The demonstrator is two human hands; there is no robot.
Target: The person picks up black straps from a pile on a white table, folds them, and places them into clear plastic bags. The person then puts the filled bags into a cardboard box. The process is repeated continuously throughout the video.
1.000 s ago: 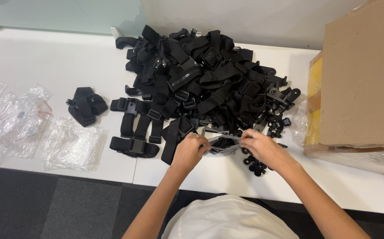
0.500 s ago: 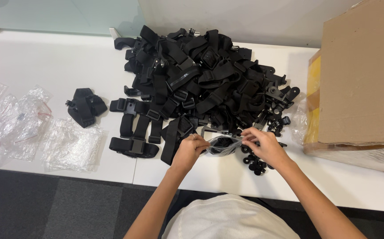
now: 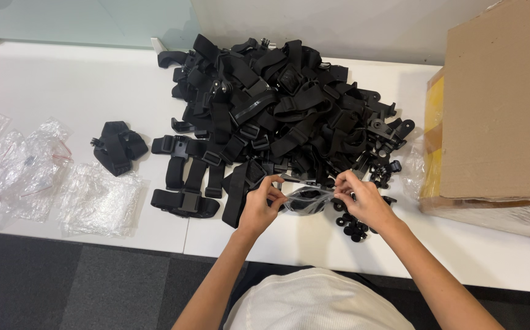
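Bag (image 3: 304, 198): left hand (image 3: 257, 209) and right hand (image 3: 361, 198) pinching its opposite ends, wrists bent inward; bag now looking flatter, black contents less exposed than before.

Both hands' fingers (image 3: 275, 182) pinched, facing.

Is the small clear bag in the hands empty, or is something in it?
Not empty: a dark item shows through the clear bag, pinched between left hand and right hand.

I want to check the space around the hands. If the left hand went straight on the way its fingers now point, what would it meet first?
The left hand points up and right, pinching a clear plastic bag with the right hand. Straight on, it would likely meet that bag first, then the heap of black straps behind; depth is unclear.
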